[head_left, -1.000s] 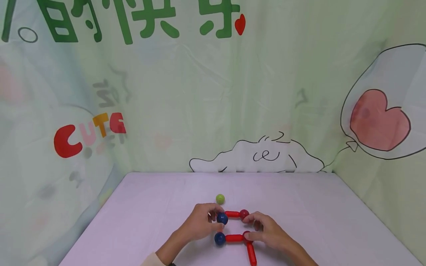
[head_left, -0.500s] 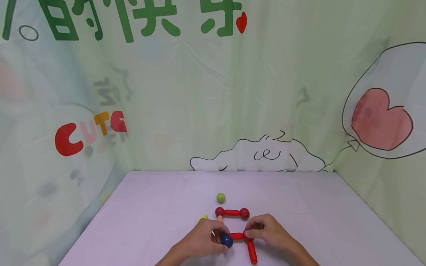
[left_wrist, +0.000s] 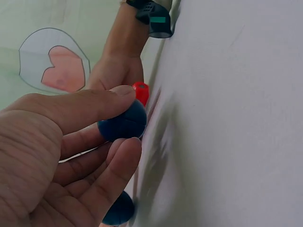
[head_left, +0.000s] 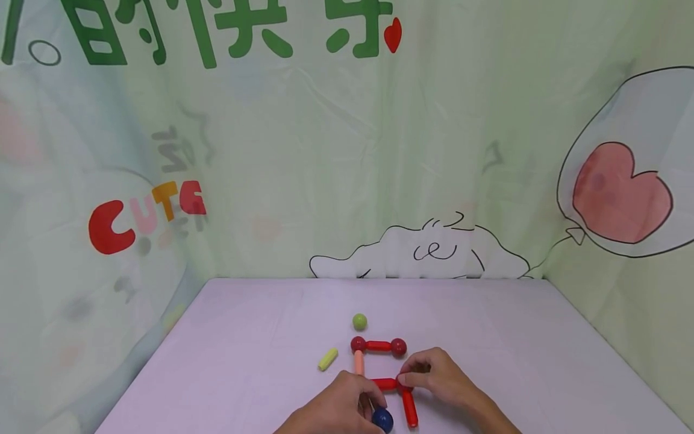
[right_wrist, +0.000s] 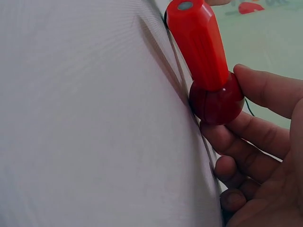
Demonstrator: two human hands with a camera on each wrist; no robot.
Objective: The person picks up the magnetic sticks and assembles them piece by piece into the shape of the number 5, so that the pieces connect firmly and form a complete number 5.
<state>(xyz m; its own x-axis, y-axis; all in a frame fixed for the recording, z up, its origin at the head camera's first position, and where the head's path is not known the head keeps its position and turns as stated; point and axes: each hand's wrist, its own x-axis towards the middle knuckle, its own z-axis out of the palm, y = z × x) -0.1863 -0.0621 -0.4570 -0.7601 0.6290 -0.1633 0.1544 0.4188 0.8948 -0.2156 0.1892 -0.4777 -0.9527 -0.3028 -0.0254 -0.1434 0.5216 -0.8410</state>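
Note:
In the head view my left hand [head_left: 344,405] pinches a dark blue ball [head_left: 382,420] between thumb and fingers, close to the near end of a red rod [head_left: 410,411]. My right hand [head_left: 441,381] holds the dark red ball [right_wrist: 218,101] where that rod meets a second red rod [head_left: 385,384]. A pink rod [head_left: 359,363] runs from a far dark red ball [head_left: 358,344] toward a corner that my left hand covers. Another red rod [head_left: 378,346] joins that far ball to a dark red ball [head_left: 398,347]. Below my fingers, the left wrist view shows a second blue ball [left_wrist: 119,209].
A loose yellow rod [head_left: 328,359] lies left of the joined pieces. Behind them sits a green ball [head_left: 359,321]. The pale table [head_left: 260,313] ends at a printed curtain [head_left: 282,181].
My left hand has brought the blue ball from beside the far left dark red ball toward the near end of the red rod. My right hand keeps hold of the dark red ball.

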